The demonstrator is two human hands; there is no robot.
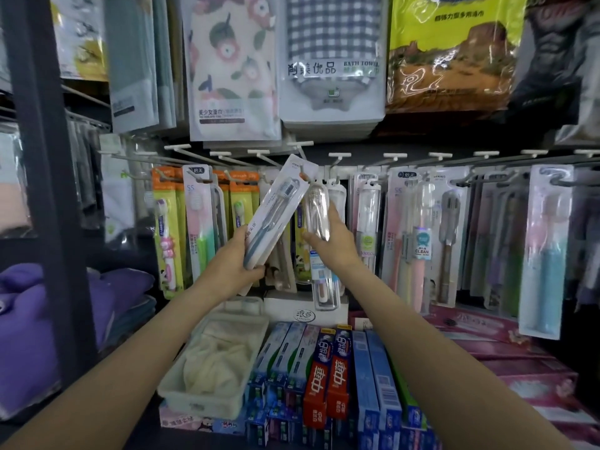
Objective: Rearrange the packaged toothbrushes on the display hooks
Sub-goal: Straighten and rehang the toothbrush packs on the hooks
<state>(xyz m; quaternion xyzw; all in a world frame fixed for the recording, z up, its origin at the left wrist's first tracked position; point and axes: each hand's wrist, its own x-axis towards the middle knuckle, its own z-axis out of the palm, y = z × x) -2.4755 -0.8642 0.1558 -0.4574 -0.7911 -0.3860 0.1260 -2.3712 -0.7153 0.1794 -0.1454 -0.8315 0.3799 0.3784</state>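
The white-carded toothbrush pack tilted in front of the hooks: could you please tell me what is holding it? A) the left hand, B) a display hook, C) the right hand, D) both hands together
A: the left hand grips the lower end of the white-carded toothbrush pack, while the right hand holds a separate clear toothbrush case.

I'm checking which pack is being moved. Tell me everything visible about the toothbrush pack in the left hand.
The toothbrush pack is a long white card with a clear blister over a grey-blue toothbrush, head up. It tilts to the right, its top near the hooks. The left hand grips its lower end.
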